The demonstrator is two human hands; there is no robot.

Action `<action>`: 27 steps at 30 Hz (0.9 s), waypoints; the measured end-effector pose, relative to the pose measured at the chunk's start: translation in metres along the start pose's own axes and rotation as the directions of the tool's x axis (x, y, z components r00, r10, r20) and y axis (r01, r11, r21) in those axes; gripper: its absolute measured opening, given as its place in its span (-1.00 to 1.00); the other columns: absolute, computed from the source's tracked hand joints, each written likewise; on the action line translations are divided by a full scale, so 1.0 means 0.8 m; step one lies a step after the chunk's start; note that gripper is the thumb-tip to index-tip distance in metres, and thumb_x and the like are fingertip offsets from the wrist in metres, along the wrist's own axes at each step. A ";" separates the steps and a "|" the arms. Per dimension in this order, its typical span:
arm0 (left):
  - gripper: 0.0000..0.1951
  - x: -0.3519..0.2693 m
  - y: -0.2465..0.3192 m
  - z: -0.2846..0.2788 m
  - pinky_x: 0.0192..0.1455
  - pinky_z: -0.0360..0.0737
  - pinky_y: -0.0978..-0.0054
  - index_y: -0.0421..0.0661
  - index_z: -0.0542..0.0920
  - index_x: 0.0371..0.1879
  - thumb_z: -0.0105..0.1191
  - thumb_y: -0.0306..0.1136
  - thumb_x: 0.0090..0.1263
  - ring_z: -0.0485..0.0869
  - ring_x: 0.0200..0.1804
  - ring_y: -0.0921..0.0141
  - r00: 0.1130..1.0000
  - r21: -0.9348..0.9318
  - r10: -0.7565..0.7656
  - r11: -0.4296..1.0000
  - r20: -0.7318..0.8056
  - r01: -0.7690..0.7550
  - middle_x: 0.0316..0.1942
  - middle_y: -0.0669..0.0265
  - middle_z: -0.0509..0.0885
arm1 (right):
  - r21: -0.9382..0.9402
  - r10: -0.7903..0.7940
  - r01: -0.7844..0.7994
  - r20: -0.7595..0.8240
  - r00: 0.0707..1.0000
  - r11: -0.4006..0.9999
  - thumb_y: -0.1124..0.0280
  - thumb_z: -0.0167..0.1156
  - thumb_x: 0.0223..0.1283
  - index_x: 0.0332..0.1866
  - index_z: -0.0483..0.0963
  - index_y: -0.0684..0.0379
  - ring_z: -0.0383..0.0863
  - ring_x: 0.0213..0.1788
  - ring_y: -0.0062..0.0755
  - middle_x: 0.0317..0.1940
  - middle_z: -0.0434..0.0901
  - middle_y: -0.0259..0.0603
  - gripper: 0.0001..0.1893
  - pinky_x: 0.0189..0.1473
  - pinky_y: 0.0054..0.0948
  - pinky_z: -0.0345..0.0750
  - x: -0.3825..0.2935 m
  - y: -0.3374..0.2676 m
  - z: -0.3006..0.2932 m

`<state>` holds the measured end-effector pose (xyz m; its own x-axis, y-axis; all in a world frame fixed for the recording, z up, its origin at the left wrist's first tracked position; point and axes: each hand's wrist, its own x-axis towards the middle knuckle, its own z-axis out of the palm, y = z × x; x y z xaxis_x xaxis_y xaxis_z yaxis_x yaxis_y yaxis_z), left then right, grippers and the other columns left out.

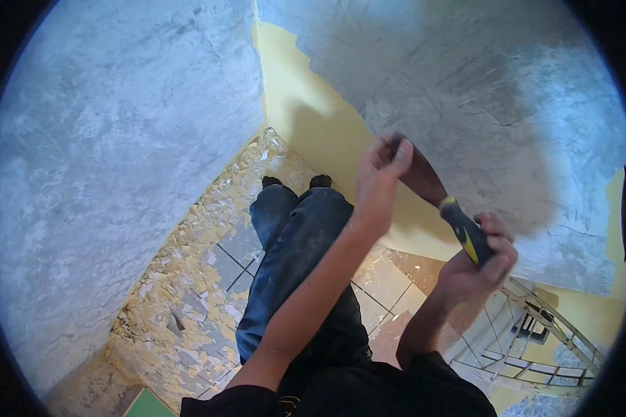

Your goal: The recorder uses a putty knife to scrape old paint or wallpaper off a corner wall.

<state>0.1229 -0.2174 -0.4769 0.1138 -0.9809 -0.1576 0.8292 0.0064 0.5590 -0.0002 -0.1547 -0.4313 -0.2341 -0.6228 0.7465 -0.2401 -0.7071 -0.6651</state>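
A scraper [422,172] with a wide dark blade and a grey-and-yellow handle slants across the space before me. My right hand [482,258] grips the handle's lower end. At the other end, my left hand [388,161] pinches the blade's broad tip between thumb and fingers, which look slightly blurred. Behind the tool stands a wall [459,104] stripped to grey plaster, apart from the blade as far as I can tell. A band of yellow paint [323,125] remains along its lower part and near the corner.
To the left rises another bare grey wall [125,130]. Paint flakes [188,292] cover the tiled floor [235,266] along its foot. A metal ladder [532,375] stands at the lower right. The corner of a green panel [148,404] shows at the bottom left.
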 end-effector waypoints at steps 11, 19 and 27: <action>-0.77 0.046 0.034 0.025 -0.10 0.48 0.55 -0.18 0.62 -0.18 0.21 -0.30 0.30 0.54 -0.20 0.54 0.886 0.526 0.363 0.713 0.290 -0.464 -0.27 0.35 0.62 | -0.209 0.708 -0.707 0.452 0.543 0.676 0.41 0.02 0.36 0.31 0.25 0.24 0.43 -0.56 -0.66 -0.29 0.58 -0.19 -0.57 -0.52 -0.65 0.37 0.001 0.012 0.017; -0.36 0.012 -0.067 0.026 0.41 0.15 0.16 -0.33 0.16 0.33 0.05 -0.38 0.29 0.15 0.40 -0.04 0.889 0.932 0.456 0.306 0.036 -0.195 0.35 -0.16 0.17 | -0.396 0.377 -0.178 0.508 0.775 0.901 0.37 0.13 0.27 0.23 0.32 0.35 0.56 -0.12 -0.44 -0.04 0.56 -0.12 -0.53 -0.08 -0.48 0.51 -0.057 0.125 -0.005; -0.29 0.038 -0.080 0.001 0.47 0.01 0.12 -0.46 -0.04 0.36 -0.06 -0.49 0.26 -0.03 0.45 -0.13 0.933 0.803 0.339 0.585 -0.118 -0.112 0.39 -0.32 -0.02 | -0.419 0.558 -0.391 0.421 0.715 0.819 0.37 0.19 0.17 0.14 0.38 0.39 0.55 -0.09 -0.44 -0.06 0.58 -0.09 -0.54 -0.05 -0.43 0.50 -0.063 0.139 0.013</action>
<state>0.0725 -0.2474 -0.5170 0.4518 -0.8905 -0.0532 0.0330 -0.0429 0.9985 -0.0052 -0.2057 -0.5427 0.0958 -0.9808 0.1697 -0.5002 -0.1948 -0.8437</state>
